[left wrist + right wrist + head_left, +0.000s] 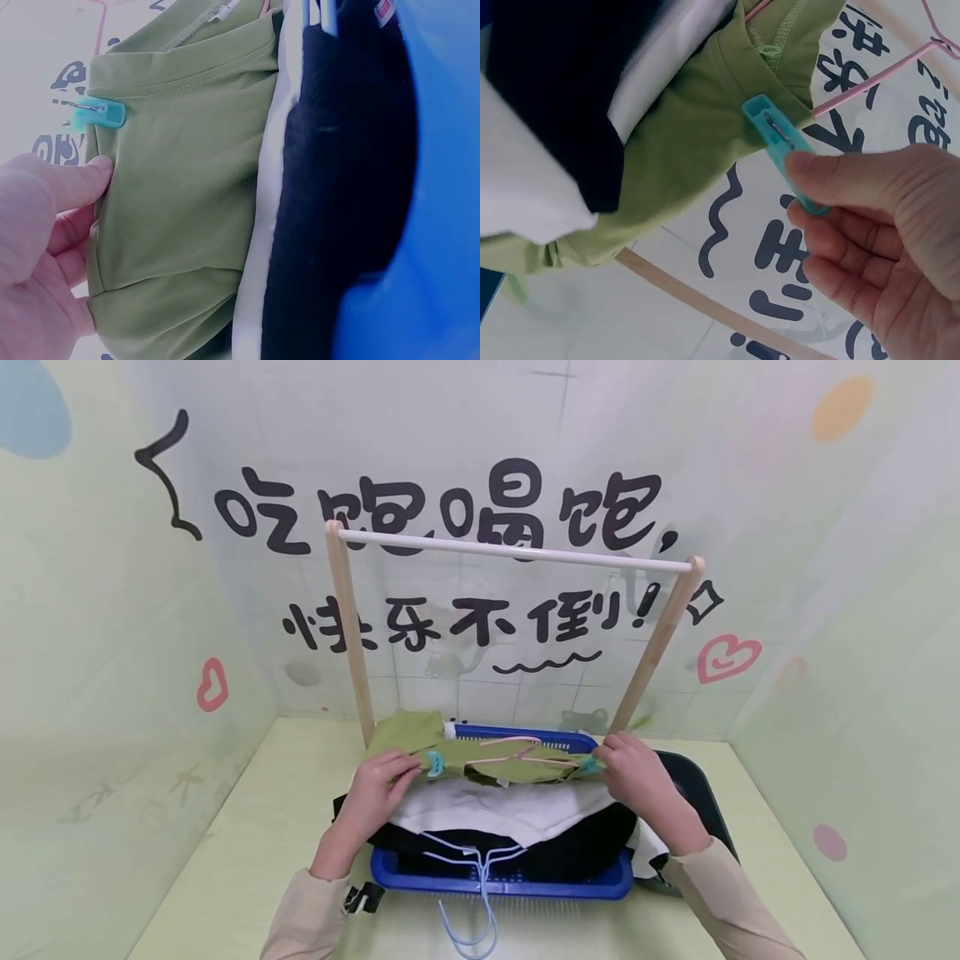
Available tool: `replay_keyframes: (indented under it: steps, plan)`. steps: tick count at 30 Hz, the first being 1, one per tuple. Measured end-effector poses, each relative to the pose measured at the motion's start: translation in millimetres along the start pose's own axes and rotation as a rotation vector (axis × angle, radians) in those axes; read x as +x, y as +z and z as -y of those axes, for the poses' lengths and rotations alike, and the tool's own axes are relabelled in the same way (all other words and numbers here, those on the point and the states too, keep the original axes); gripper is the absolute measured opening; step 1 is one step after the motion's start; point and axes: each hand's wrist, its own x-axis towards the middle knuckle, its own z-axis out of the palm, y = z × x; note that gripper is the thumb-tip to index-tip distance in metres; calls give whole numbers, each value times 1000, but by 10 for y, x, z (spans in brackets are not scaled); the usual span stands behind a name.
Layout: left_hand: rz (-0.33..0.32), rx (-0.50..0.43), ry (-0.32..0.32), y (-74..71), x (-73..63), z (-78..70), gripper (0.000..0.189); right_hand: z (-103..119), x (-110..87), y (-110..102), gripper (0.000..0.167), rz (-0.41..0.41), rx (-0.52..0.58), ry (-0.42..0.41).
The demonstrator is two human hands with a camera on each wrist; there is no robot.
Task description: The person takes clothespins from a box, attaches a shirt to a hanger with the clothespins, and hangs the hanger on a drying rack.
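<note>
A green garment (450,750) with a stitched band is spread between both hands, on a pink hanger (871,81). At its left end, my left hand (378,785) pinches the cloth edge between thumb and fingers, just beside a turquoise clothespin (106,112) clipped on the band. My right hand (637,772) pinches the end of another turquoise clothespin (769,121), which overlaps the band at the right corner. Below lie a white garment (480,810) and a black garment (585,843), with pale blue hanger hooks (483,883) sticking out toward me.
The garments lie over a blue basket (510,887) on the table (247,827). Behind stands a wooden rack with a white bar (517,552). A dark bin (693,777) is at the right, and a black clip (365,897) lies left of the basket.
</note>
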Motion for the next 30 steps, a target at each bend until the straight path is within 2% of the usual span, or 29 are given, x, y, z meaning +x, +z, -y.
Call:
replay_keyframes:
  steps: [3, 6, 8, 10, 15, 20, 25, 30]
  plan:
    - [4, -5, -6, 2, 0, 2, 17, -5, -40, -25, 38, 48, 100, 90]
    - [5, -5, -10, 0, -2, 4, 17, -38, -95, -19, 58, 105, 232, 217]
    - [6, -7, -12, -3, -2, 5, 18, -76, -145, 14, 57, 129, 299, 294]
    - [8, -6, -14, -4, -1, 3, 18, -116, -196, 74, 45, 154, 326, 340]
    - [6, -15, -15, -5, 4, -2, 18, -201, -279, 267, 20, 176, 278, 330]
    - [8, -26, -6, 12, 10, -2, 17, -244, -302, 373, 12, 91, 245, 319]
    - [19, 1, -15, 12, 26, -22, 18, -261, -290, 310, 14, 53, 220, 330]
    - [20, 63, -7, -23, 100, -54, 18, -265, -258, 183, 13, -6, 211, 329]
